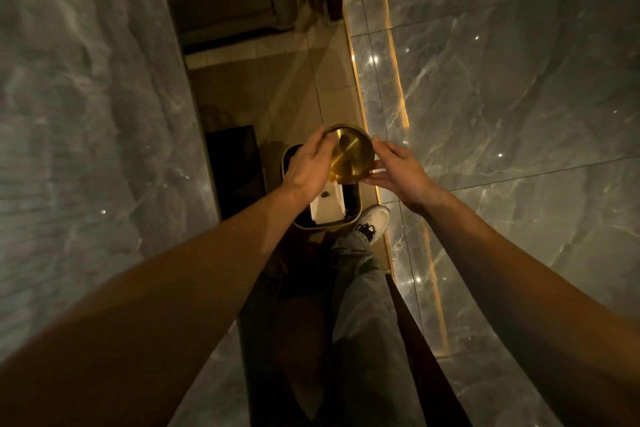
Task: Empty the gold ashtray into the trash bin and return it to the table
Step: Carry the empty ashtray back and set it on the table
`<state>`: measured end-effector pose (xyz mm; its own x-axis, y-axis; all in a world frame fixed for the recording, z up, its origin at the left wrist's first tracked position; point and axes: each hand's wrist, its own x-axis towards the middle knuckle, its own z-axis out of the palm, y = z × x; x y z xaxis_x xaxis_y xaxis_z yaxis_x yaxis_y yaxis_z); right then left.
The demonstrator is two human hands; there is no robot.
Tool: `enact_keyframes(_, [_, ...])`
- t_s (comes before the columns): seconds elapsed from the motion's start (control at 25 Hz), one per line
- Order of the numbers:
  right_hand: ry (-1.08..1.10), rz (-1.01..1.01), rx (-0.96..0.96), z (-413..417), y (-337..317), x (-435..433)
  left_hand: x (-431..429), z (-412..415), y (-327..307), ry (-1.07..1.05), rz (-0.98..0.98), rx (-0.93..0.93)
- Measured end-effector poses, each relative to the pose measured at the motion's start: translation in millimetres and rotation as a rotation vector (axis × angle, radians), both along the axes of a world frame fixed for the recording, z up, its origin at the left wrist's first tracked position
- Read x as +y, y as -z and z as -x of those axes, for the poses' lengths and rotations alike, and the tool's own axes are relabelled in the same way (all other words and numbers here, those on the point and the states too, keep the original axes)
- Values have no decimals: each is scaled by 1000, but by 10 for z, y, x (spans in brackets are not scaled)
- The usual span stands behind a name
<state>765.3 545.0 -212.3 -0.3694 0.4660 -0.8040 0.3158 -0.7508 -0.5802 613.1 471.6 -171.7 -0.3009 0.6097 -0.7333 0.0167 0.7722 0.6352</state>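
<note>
Near the middle of the frame the left hand (pixel 309 166) curls around the left rim of the gold ashtray (pixel 350 155), fingers over the top edge and thumb lower down. The right hand (pixel 398 170) pinches the opposite rim, thumb on the upper edge and fingertips under the lower right edge. Both bare forearms stretch up from the lower corners of the frame. The ashtray is tipped so its round brushed face shows to the camera; whether that face is the underside or the inside cannot be told. It hangs directly above the trash bin (pixel 323 226), which stands on the tan floor just below centre, with a pale rim and dark liner. Inside the bin lies a white paper (pixel 325 206) with a small dark clump on it. A white shoe (pixel 375 220) and a grey trouser leg (pixel 360 288) sit just right of and below the bin. Grey marble surfaces (pixel 502 80) fill the left and right sides, the right one edged by a glowing amber strip (pixel 398 90)
</note>
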Motion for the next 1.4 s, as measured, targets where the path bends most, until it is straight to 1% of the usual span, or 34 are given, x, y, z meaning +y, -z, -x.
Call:
enact_keyframes(0.12, [16,-38,-27,-6,-548,-54,-163,-17,-536,45,-96,6])
enact_keyframes(0.36, [-45,-167,-28,160,-1685,-141,-547,225,-1423,222,-304,135])
enact_keyframes(0.52, [-96,-271,-1,413,-2395,-334,-852,528,-1942,197,-446,260])
enact_keyframes(0.64, [-193,-405,99,710,-2777,-605,-1214,831,-2224,159,-527,332])
enact_keyframes(0.76, [-300,-537,196,1045,-3044,-950,-1653,1180,-2453,108,-560,375])
enact_keyframes(0.96, [-543,-543,302,1610,-3398,-1537,-2440,1791,-2781,-9,-631,400])
enact_keyframes(1.08, [-695,-697,295,1932,-3547,-1875,-2859,2095,-2882,-51,-694,366])
enact_keyframes(1.24, [-721,-785,294,2284,-3703,-2294,-3314,2399,-3021,-78,-727,352])
enact_keyframes(1.4, [-709,-804,375,2415,-3803,-2553,-3611,2511,-3160,-87,-738,354])
